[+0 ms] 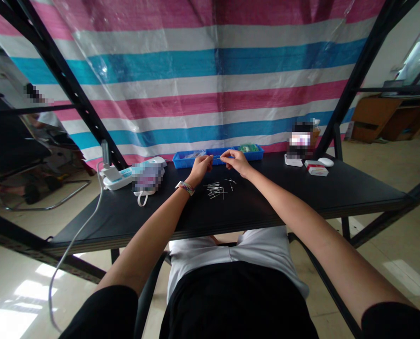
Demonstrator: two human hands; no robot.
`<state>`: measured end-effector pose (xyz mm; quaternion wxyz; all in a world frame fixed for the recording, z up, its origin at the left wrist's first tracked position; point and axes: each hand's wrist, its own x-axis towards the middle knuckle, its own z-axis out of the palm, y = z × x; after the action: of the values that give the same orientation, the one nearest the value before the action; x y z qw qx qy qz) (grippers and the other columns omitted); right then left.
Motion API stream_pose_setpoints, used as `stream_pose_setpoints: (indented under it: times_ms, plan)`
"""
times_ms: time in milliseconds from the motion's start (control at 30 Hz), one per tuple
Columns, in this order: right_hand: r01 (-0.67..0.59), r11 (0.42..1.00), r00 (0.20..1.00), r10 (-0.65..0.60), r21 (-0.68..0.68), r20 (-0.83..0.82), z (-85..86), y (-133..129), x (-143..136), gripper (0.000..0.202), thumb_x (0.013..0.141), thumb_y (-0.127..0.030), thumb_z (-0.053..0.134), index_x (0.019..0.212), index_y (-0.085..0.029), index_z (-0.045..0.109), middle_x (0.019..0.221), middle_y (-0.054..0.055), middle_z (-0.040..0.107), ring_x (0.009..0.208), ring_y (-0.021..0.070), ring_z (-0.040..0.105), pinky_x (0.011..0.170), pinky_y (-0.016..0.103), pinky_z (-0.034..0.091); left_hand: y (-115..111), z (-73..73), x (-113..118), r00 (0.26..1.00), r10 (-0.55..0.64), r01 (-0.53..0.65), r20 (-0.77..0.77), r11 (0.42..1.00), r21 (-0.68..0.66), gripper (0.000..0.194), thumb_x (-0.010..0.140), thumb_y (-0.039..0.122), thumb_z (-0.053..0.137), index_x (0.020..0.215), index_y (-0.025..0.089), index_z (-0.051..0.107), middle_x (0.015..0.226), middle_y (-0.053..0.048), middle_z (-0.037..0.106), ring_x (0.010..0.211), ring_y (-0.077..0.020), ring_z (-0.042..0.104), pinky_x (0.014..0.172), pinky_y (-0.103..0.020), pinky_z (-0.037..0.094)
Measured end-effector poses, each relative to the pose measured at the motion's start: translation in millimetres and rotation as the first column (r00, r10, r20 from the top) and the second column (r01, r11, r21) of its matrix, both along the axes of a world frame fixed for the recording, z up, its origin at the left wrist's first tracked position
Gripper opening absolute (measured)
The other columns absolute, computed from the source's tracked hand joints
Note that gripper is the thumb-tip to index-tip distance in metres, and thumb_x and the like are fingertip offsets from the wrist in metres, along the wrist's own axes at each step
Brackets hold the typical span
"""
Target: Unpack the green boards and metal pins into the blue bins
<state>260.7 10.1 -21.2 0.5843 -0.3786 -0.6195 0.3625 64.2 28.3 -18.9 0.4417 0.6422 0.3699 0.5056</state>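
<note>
Over the front edge of a blue divided tray, both hands are raised close together, fingertips facing each other. My left hand, with a braided band at the wrist, is closed in a pinch. Opposite it, my right hand pinches with thumb and forefinger. A thin, pale pin-like piece seems to span the small gap between them; its details are too small to tell. Below the hands, a loose pile of thin silvery pin-like pieces lies on the black table, with several more scattered to its right.
A green item lies in the tray's right compartment, clear plastic in its left. At left are a white power strip with a cable and a blurred pouch. A small box and white mouse sit at right.
</note>
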Motion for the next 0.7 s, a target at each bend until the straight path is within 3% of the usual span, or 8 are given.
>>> stream_pose_setpoints:
  times_ms: [233,467,700]
  plan:
    - [0.021,1.0,1.0,-0.021,0.007,0.008,2.1,-1.5,-0.9,0.029,0.076,-0.042,0.089,0.085,-0.02,0.073,0.074,-0.002,0.068,0.051,0.0099,0.057,0.046,0.022,0.047,-0.3,-0.8,-1.1,1.0,-0.015,0.015,0.004,0.999,0.043,0.049,0.096,0.048,0.072,0.061,0.021,0.052,0.055,0.001,0.05,0.052,-0.011,0.048,0.054,-0.025,0.041]
    - [0.022,0.988,0.997,-0.032,-0.154,-0.065,7.2,-8.2,-3.2,0.019,0.078,-0.03,0.087,0.085,-0.02,0.073,0.062,-0.005,0.063,0.051,0.0103,0.058,0.047,0.019,0.048,-1.3,0.5,-0.9,1.0,-0.003,0.002,0.013,0.999,0.054,0.051,0.086,0.062,0.083,0.068,0.02,0.061,0.064,-0.003,0.061,0.059,-0.0133,0.055,0.058,-0.027,0.044]
    - [-0.031,0.954,0.976,-0.036,-0.299,-0.216,9.3,-9.7,-3.7,0.019,0.08,-0.026,0.086,0.086,-0.02,0.069,0.082,-0.002,0.074,0.055,0.0078,0.06,0.049,0.019,0.052,-1.8,0.6,0.0,1.0,-0.006,0.004,0.02,0.997,0.071,0.047,0.076,0.059,0.091,0.078,0.018,0.068,0.072,-0.003,0.067,0.066,-0.0144,0.059,0.06,-0.027,0.044]
